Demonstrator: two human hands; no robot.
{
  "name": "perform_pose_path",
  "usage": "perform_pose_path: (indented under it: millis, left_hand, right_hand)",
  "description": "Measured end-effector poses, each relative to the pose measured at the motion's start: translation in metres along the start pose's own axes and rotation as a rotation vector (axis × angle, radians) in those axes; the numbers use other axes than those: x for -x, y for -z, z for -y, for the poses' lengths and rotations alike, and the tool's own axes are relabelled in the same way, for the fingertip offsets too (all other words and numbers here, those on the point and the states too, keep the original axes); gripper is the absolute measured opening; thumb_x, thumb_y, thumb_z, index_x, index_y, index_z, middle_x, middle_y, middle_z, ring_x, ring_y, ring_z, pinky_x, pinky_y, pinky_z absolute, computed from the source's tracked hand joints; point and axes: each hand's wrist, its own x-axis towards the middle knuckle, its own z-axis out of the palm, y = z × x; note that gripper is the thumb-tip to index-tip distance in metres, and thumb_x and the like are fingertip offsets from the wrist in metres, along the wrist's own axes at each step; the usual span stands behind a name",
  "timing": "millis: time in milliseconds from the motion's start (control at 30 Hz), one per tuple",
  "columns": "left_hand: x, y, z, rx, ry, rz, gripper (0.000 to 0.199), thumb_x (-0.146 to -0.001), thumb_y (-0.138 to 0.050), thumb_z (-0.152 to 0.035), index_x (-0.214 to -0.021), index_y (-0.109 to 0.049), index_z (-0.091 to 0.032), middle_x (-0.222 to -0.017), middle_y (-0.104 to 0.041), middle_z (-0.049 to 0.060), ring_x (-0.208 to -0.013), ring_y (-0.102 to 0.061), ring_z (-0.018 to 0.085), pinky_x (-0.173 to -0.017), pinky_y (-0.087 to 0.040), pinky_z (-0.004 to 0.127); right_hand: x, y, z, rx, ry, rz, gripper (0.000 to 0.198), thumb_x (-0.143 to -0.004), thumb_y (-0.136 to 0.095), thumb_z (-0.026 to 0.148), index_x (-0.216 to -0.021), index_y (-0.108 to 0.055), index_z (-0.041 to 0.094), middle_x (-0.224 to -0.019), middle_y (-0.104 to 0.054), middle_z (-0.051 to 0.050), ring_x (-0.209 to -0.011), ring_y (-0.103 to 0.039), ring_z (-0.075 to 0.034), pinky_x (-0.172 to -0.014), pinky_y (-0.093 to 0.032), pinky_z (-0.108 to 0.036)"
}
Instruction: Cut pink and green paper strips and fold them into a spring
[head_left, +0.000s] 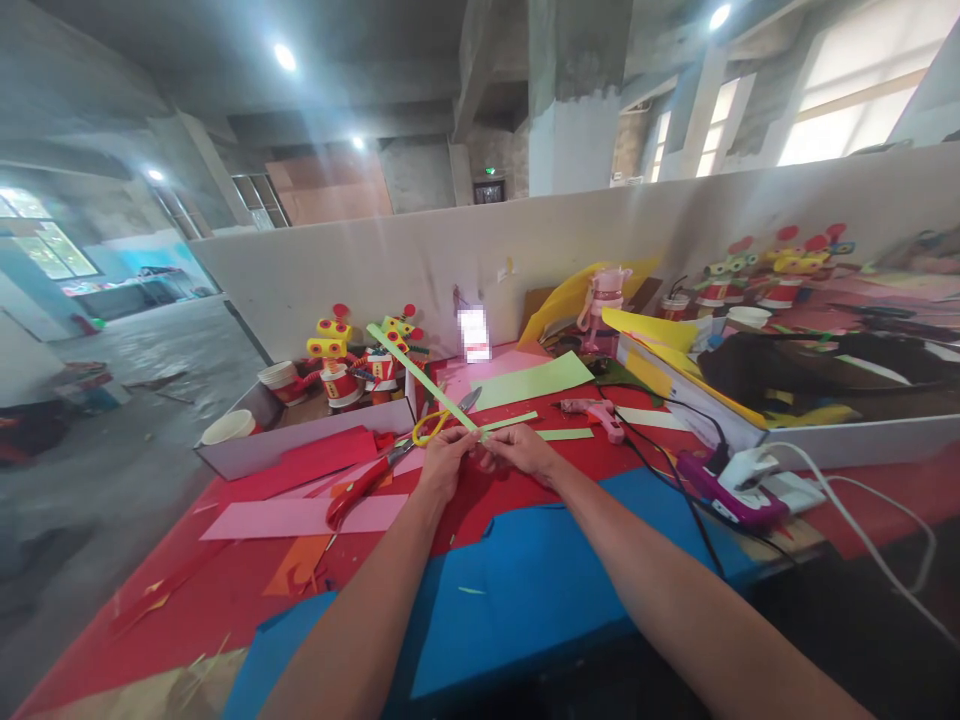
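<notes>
My left hand [448, 460] and my right hand [525, 450] meet over the red-covered table, both pinching the near end of a long light-green paper strip [424, 378]. Its free end slants up and to the left, towards the paper-cup figures. Just beyond my left hand lie yellow-handled scissors [435, 424], and red-handled scissors [364, 490] rest to its left. More thin green strips [566, 434] and a wider green sheet [532, 381] lie past my hands. A pink glue gun [596, 414] is to the right of my right hand.
A white box [375, 434] with cup figures [339, 370] stands at left. Blue paper [525, 590] covers the table's near edge. To the right are a purple power strip [731, 492] with cables and another box [690, 400]. A white partition [360, 265] runs behind.
</notes>
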Motion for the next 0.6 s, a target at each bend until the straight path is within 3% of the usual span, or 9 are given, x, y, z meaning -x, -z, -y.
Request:
perform_pose_path:
  millis: [167,400,600]
  left_hand:
    - [0.003,-0.003,-0.001,-0.022,0.010,0.042,0.030,-0.058,-0.083,-0.037,-0.059,-0.063,-0.015,-0.052,-0.055,-0.002,-0.047,-0.049,0.010,-0.049,-0.041,0.025]
    - [-0.005,0.005,-0.003,-0.085,-0.027,-0.120,0.035,-0.050,-0.086,-0.041,-0.060,-0.066,-0.014,-0.050,-0.055,-0.002,-0.049,-0.047,0.008,-0.051,-0.037,0.022]
    - [-0.004,0.006,-0.006,-0.051,-0.026,-0.122,0.035,-0.049,-0.087,-0.040,-0.061,-0.067,-0.014,-0.051,-0.054,-0.003,-0.048,-0.046,0.007,-0.049,-0.037,0.021]
  right_hand:
    - [0.004,-0.003,0.014,0.085,0.066,-0.032,0.044,-0.074,-0.063,0.060,-0.070,-0.071,0.017,-0.065,-0.072,-0.004,-0.060,-0.066,-0.016,-0.056,-0.048,-0.025]
    - [0.003,-0.004,0.008,0.060,0.008,-0.067,0.046,-0.072,-0.066,0.061,-0.073,-0.070,0.015,-0.066,-0.074,-0.007,-0.051,-0.064,-0.016,-0.051,-0.051,-0.026]
    - [0.003,-0.004,0.009,0.082,0.053,-0.102,0.046,-0.073,-0.065,0.061,-0.077,-0.072,0.015,-0.068,-0.073,-0.006,-0.057,-0.065,-0.015,-0.052,-0.048,-0.024]
